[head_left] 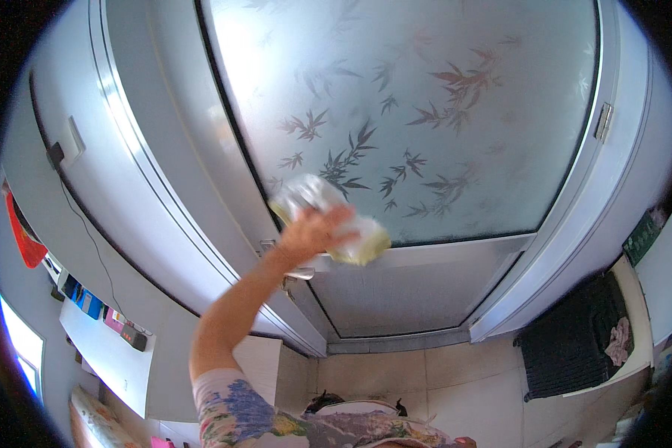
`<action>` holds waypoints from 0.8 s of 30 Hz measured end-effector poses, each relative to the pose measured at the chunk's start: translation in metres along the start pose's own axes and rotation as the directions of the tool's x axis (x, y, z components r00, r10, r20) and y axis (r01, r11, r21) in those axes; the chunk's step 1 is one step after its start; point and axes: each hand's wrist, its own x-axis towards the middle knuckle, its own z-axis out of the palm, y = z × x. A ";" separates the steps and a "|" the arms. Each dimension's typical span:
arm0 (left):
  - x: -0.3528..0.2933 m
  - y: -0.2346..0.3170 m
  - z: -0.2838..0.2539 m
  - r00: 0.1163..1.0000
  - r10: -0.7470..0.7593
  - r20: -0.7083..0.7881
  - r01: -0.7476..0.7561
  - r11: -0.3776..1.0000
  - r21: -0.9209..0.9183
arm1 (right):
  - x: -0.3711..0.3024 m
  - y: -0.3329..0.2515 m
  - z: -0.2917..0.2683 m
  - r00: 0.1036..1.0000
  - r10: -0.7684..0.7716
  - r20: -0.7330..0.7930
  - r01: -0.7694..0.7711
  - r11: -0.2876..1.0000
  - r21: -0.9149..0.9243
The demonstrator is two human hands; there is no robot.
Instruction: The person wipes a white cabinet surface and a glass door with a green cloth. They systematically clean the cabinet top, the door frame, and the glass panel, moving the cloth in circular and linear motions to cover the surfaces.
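My left hand reaches up and forward with its fingers closed around a white cloth with yellowish edges. Motion smears both the hand and the cloth. They are at the lower left part of a frosted glass door panel patterned with bamboo leaves. Just below the hand is a metal door handle. Whether the cloth touches the glass is hard to tell. Only a sliver of what seems to be my right hand shows at the bottom edge, and its fingers are hidden.
A pale door frame with a hinge surrounds the door. Left are a wall socket with a black plug, its hanging cable and a white shelf. A black rack stands at right on the tiled floor.
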 end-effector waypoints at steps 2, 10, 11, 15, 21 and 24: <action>0.037 -0.054 -0.064 0.920 -0.376 -0.110 0.381 0.924 0.022 | -0.004 0.038 0.043 0.997 0.052 -0.065 -0.058 0.995 -0.087; 0.157 -0.165 -0.157 0.318 -0.453 -0.833 0.732 0.675 -0.088 | -0.019 -0.048 0.001 0.964 0.267 0.017 -0.263 0.935 0.238; 0.173 -0.139 -0.144 0.393 -0.413 -0.822 0.670 0.740 -0.052 | -0.024 -0.079 -0.010 0.961 0.274 0.021 -0.264 0.899 0.349; 0.184 0.011 -0.040 0.774 -0.153 -0.614 0.139 0.988 -0.071 | -0.070 -0.203 -0.060 0.938 0.346 0.033 -0.265 0.650 0.713; 0.127 0.078 0.036 0.906 0.401 -0.134 -0.418 0.896 -0.151 | -0.086 -0.135 0.008 0.852 0.523 0.021 -0.321 0.491 0.810; 0.177 0.007 -0.031 0.884 0.236 -0.404 -0.284 0.957 -0.062 | -0.127 -0.137 0.023 0.814 0.565 -0.132 -0.470 0.776 0.421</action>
